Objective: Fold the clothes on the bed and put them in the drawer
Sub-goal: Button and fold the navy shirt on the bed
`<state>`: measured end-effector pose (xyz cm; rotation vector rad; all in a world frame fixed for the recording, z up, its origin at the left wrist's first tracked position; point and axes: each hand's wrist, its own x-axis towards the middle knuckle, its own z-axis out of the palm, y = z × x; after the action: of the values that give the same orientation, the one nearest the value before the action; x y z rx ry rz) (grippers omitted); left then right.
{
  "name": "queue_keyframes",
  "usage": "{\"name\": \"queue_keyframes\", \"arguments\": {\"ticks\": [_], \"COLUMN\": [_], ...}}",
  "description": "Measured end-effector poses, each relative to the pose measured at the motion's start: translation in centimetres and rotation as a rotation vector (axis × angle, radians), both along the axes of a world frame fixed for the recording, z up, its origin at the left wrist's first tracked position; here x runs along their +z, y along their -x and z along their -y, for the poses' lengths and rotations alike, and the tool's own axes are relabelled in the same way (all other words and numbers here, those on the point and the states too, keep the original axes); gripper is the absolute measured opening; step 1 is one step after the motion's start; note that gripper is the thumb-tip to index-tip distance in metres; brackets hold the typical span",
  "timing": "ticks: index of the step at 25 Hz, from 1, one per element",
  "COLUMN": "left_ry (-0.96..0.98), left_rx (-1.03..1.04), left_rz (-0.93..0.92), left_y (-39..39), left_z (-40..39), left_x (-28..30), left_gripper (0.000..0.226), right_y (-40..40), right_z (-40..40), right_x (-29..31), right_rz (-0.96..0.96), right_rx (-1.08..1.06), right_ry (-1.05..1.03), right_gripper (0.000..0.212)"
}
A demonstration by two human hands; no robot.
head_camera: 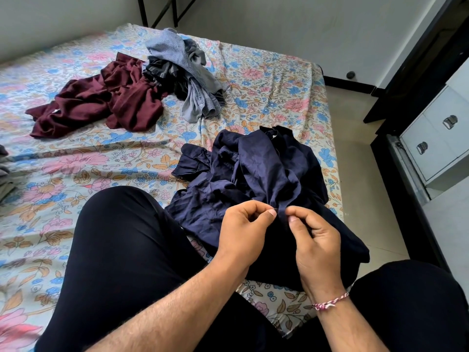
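Note:
A crumpled navy shirt [256, 171] lies on the floral bed sheet [274, 95] in front of me, partly over my lap. My left hand [243, 229] and my right hand [314, 240] each pinch the same bunched fold of the navy shirt between thumb and fingers, close together. Farther back lies a maroon garment [101, 102], spread and rumpled. Beside it sits a heap of grey and blue-checked clothes [187, 72]. White drawers [441, 133] with metal handles stand at the right, off the bed.
My knees in black trousers [121, 250] frame the shirt on both sides. The bed's right edge meets a tiled floor [355, 158]. A dark wardrobe frame [416, 72] rises by the drawers. Some grey cloth [3, 171] peeks in at the left edge.

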<state>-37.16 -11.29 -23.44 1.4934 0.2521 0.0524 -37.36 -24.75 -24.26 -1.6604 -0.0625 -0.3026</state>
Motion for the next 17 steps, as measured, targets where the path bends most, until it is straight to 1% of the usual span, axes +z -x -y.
{"name": "queue_keyframes", "arguments": {"ticks": [3, 5, 9, 11, 12, 15, 17], "left_ry": [-0.033, -0.004, 0.26, 0.296, 0.26, 0.028, -0.061], "left_rx": [-0.027, -0.075, -0.106, -0.096, -0.089, -0.059, -0.04], "left_rz": [-0.011, -0.022, -0.109, -0.12, -0.107, -0.081, -0.07], "left_y": [-0.3, -0.5, -0.6, -0.6, -0.7, -0.8, -0.7], "left_z": [0.0, -0.2, -0.3, -0.2, -0.3, -0.4, -0.3], "left_x": [-0.3, -0.5, -0.6, -0.7, -0.9, -0.8, -0.6], "left_gripper": [0.014, 0.013, 0.01, 0.011, 0.011, 0.016, 0.017], "right_y": [-0.2, -0.5, -1.2, -1.4, -1.5, -1.7, -1.7], "right_z": [0.3, 0.5, 0.8, 0.9, 0.8, 0.6, 0.6], "right_x": [0.0, -0.1, -0.4, -0.5, -0.6, -1.0, -1.2], "right_rz": [-0.02, 0.013, 0.095, 0.094, 0.104, 0.144, 0.162], "right_rx": [0.04, 0.066, 0.098, 0.114, 0.112, 0.084, 0.07], "right_ry": [0.02, 0.067, 0.205, 0.226, 0.252, 0.373, 0.426], "right_gripper": [0.022, 0.024, 0.025, 0.026, 0.026, 0.025, 0.025]}}
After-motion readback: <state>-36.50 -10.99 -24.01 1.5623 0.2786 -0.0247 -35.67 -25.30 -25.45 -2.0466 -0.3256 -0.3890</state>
